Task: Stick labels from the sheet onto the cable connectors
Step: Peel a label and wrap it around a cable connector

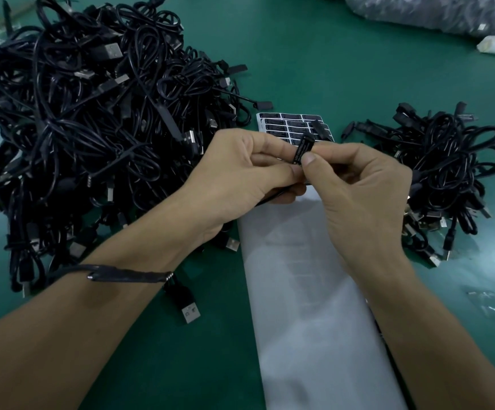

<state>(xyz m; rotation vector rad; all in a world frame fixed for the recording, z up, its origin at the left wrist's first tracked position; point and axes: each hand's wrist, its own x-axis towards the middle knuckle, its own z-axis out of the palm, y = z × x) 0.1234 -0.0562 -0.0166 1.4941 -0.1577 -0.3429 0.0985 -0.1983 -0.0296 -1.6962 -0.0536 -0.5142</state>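
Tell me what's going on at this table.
A person is working with both bare hands over a green table. The left hand and right hand pinch one small black connector between them, apparently labelling it. The label sheet lies just beyond the hands. A big heap of black cables sits to the left and a smaller heap to the right. A white strip runs under the hands.

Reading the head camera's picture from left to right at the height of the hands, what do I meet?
large cable pile → left hand → connector → right hand → small cable pile
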